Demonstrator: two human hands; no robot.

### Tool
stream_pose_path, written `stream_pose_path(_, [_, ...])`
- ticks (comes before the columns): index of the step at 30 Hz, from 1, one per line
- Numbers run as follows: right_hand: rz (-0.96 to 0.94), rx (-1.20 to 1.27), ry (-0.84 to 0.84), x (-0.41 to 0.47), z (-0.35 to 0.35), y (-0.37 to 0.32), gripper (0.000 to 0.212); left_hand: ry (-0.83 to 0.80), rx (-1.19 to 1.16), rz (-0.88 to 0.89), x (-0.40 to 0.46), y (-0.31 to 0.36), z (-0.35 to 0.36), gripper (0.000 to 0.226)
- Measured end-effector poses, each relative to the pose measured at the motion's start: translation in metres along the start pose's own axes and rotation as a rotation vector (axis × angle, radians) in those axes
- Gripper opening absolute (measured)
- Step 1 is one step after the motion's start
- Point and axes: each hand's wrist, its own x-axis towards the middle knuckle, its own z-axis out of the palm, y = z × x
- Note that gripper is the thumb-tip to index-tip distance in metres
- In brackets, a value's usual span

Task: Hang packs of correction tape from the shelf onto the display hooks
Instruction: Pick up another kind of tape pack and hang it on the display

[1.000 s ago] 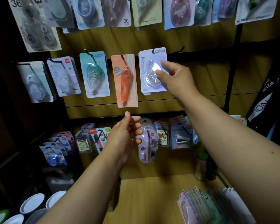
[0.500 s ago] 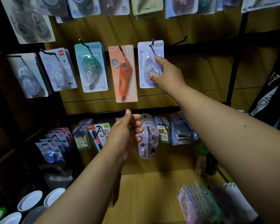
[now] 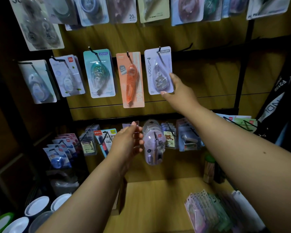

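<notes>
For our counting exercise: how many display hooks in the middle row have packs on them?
5, left to right: white pack, leaf pack, teal pack, orange pack, lilac pack. More may hide beyond the dark left edge.

Wooden shelf [image 3: 151, 202] below both hands; fanned row of correction tape packs [image 3: 208, 212] lies on it, under right forearm.
</notes>
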Motion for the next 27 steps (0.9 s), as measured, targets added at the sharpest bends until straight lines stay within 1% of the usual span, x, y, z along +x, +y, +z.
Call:
stream_pose_path(4, [0.061, -0.075, 0.017, -0.026, 0.002, 0.012, 0.068, 0.019, 0.085, -0.018, -0.007, -0.012, 0.001, 0.03])
stream_pose_path(7, [0.087, -0.104, 0.007, -0.05, 0.006, 0.025, 0.058, 0.004, 0.166, -0.037, -0.008, -0.029, 0.001, 0.027])
stream_pose_path(10, [0.132, -0.148, -0.051, -0.076, 0.016, 0.045, 0.047, -0.007, 0.234, -0.077, -0.007, -0.05, -0.002, 0.023])
stream_pose_path(13, [0.168, -0.227, -0.128, -0.103, 0.028, 0.068, 0.039, -0.058, 0.296, -0.103, -0.009, -0.073, -0.004, 0.021])
stream_pose_path(16, [0.196, -0.314, -0.218, -0.127, 0.039, 0.094, 0.039, -0.103, 0.399, -0.143, -0.01, -0.096, -0.005, 0.022])
stream_pose_path(19, [0.269, -0.348, -0.264, -0.145, 0.047, 0.122, 0.042, -0.136, 0.535, -0.192, -0.004, -0.12, -0.009, 0.026])
stream_pose_path(25, [0.457, -0.353, -0.342, -0.166, 0.051, 0.17, 0.031, -0.186, 0.651, -0.28, 0.002, -0.16, -0.011, 0.028])
stream_pose_path(27, [0.51, -0.367, -0.364, -0.173, 0.053, 0.185, 0.032, -0.207, 0.663, -0.303, 0.004, -0.171, -0.009, 0.029])
